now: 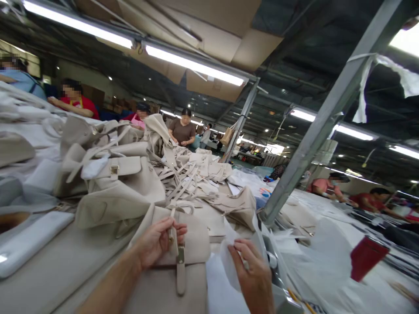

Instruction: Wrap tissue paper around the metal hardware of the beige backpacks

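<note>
A beige bag (pixel 193 279) with a buckled strap (pixel 180 270) lies in front of me at the centre. Over its upper part, my left hand (pixel 160 242) is closed on a thin beige strap with a small metal fitting. To the right of the bag, my right hand (pixel 250 266) pinches a sheet of thin white paper (pixel 229 257). A small pale object also shows between the fingers of that hand, too small to name.
More beige bags (pixel 121 192) are heaped at the left, with loose straps (pixel 183 179) behind. A slanted metal post (pixel 314 126) rises at the right. Beyond it lie white sheets (pixel 327 244) and a red item (pixel 368 257). Several people work farther back.
</note>
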`<state>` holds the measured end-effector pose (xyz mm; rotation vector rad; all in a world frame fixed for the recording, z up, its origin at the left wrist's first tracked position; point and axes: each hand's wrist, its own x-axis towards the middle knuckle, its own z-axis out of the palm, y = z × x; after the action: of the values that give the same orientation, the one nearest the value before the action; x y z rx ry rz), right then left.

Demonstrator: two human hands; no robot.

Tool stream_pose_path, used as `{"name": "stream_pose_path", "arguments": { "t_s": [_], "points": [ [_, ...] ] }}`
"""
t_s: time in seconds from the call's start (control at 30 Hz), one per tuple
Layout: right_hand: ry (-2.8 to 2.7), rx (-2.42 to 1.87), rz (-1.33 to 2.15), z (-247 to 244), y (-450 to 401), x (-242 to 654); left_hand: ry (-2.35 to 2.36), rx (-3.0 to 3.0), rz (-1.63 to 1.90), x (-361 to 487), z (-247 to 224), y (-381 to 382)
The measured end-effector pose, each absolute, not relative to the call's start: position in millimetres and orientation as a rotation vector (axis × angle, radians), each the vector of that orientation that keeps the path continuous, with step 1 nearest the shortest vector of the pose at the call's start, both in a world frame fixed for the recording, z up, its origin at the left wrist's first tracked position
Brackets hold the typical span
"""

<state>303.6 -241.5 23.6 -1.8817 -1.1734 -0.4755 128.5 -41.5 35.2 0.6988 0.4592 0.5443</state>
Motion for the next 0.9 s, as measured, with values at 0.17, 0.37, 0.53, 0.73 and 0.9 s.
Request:
{"name": "stream_pose_path", "arguments": {
  "t_s": [0.17,0.37,0.53,0.73,0.9],
  "points": [
    [-1.499,-1.955,-0.906,37,-195,265,0.338,0.723,0.452,126,46,-45],
    [-1.627,-1.91,-0.994,26,-151,239,0.342,0.924,0.574,136,36,-49],
    [-1.524,-1.751,-0.855,7,-159,261,0.418,0.974,0.642,146,19,-43],
    [-0.773,-1.661,0.084,18,-169,281,0.455,0.967,0.619,141,22,-39],
    [-0.875,-1.45,0.657,33,-151,271,0.518,1.029,0.653,138,28,-43]
  ]
}}
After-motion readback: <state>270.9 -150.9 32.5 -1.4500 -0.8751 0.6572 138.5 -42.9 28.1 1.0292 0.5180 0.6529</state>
